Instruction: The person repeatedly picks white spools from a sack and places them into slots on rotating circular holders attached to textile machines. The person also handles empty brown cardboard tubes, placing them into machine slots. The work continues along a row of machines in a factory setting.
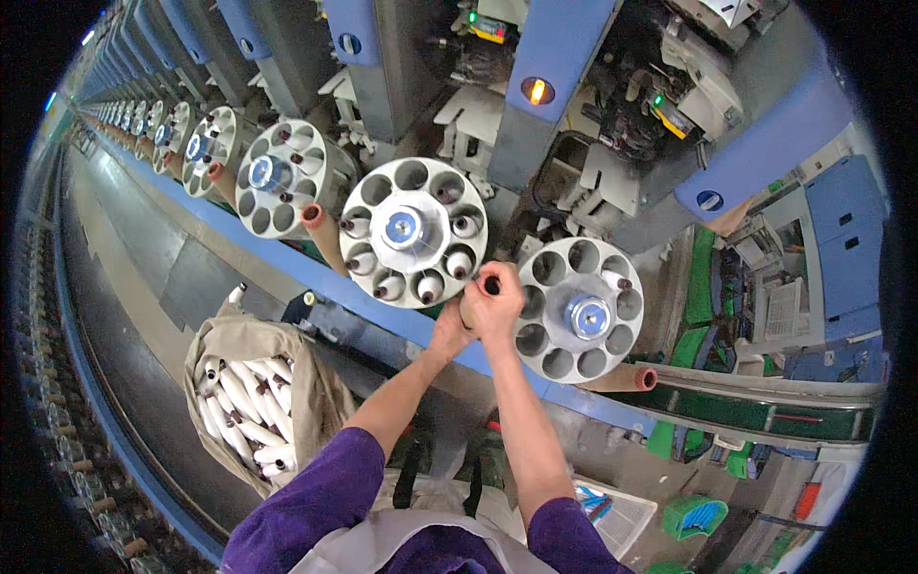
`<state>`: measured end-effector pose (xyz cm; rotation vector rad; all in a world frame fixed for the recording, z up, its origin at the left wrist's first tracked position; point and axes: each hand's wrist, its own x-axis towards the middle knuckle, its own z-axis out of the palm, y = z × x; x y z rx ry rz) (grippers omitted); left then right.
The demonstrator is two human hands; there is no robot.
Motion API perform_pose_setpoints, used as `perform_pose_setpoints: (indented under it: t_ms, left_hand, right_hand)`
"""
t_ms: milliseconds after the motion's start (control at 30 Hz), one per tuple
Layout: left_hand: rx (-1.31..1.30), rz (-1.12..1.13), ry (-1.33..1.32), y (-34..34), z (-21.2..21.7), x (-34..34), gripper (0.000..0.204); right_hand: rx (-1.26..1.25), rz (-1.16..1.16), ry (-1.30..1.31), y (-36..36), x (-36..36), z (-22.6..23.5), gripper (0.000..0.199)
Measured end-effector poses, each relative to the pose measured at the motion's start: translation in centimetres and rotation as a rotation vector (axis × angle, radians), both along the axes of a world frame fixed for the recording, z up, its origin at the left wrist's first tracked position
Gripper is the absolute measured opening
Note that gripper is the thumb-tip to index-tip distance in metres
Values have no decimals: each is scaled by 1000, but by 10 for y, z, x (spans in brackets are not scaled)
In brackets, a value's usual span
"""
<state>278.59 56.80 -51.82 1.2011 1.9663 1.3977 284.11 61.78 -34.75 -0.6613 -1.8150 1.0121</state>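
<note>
A long row of blue-and-grey winding machines runs off toward 10 o'clock above a grey floor. Both hands meet between two holed discs; the left hand (451, 330) is mostly hidden behind the right hand (494, 304), whose grip is closed around a tan bobbin tube (491, 285). A cloth bag of white bobbins (251, 402) sits at 8 o'clock.

Even, fairly bright overhead light fills the scene, with soft shadows only. The round grey metal disc with ring of holes (413, 231) shows mild glare on its shiny hub. An orange indicator lamp (537, 91) glows on the blue machine panel (559, 43). The fisheye bends straight edges strongly toward the black rim. The centre is sharp; the far row of discs at upper left blurs.
</note>
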Motion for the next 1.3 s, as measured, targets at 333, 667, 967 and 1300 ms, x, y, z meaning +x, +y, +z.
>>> perform_pose_setpoints:
  t_ms: [333, 667, 967, 1300]
  left_hand:
    - [-72, -440, -1642, -73, 146, 16, 60]
    - [561, -16, -1287, -42, 245, -128, 77]
    - [421, 55, -1039, 116, 268, -223, 56]
    - [-43, -584, 234, 66, 307, -239, 74]
  right_hand:
    - [312, 588, -26, -20, 44, 190, 12]
    - [-1321, 165, 817, 192, -210, 40, 27]
    - [-1043, 599, 384, 209, -218, -27, 56]
    - [-905, 738, 341, 162, -113, 87, 18]
